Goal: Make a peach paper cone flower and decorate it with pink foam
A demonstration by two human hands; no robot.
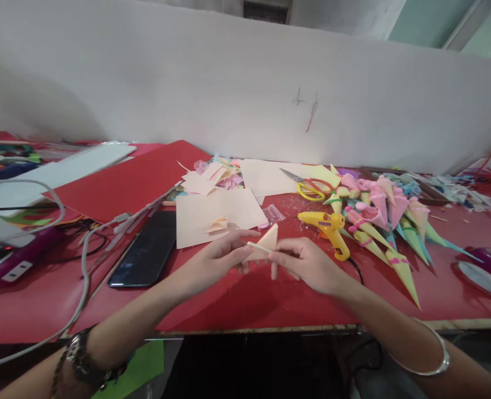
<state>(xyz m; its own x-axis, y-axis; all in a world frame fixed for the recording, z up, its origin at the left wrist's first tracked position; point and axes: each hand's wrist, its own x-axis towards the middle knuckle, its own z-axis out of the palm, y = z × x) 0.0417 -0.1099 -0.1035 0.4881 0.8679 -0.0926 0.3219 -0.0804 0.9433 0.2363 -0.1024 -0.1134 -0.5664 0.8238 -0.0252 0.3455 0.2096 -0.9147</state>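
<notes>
Left of the yellow plastic glue gun (pixel 332 226): cream folded-paper piece (pixel 271 238), pale edge running hand to hand
Left hand (pixel 216 256): pinches end farther from gun
Right hand (pixel 314 263), nearer gun: pinches gun-side end

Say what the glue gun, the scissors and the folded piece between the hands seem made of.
Glue gun: probably plastic, smooth, evenly yellow. Scissors: dull grey blades, likely metal; red and yellow handles, probably plastic. Folded piece: apparently matte paper, thin and creased.
</notes>
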